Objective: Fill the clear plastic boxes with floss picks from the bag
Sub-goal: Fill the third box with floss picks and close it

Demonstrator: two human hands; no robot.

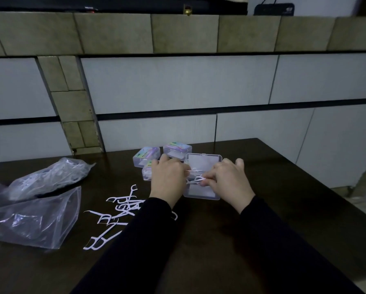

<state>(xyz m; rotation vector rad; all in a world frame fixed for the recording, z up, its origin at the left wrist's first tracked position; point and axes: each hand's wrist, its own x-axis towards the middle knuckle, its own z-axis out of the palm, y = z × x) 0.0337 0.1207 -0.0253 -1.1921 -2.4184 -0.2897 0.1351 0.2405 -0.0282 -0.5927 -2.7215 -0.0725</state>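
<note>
An open clear plastic box [201, 193] lies on the dark table with its lid [203, 161] raised at the far side. My left hand [168, 181] and my right hand [228, 182] meet over the box, both pinching a small bunch of white floss picks [196, 177] above its tray. Several loose floss picks [116, 215] lie scattered on the table left of my left forearm. A clear plastic bag [38, 221] lies at the near left, and a second crumpled bag [50, 177] with picks inside sits behind it.
Three closed clear boxes with coloured labels [178, 148] stand just behind my left hand, one partly hidden by it. The tiled wall rises right behind the table. The table's right edge [317, 187] runs diagonally, with floor beyond.
</note>
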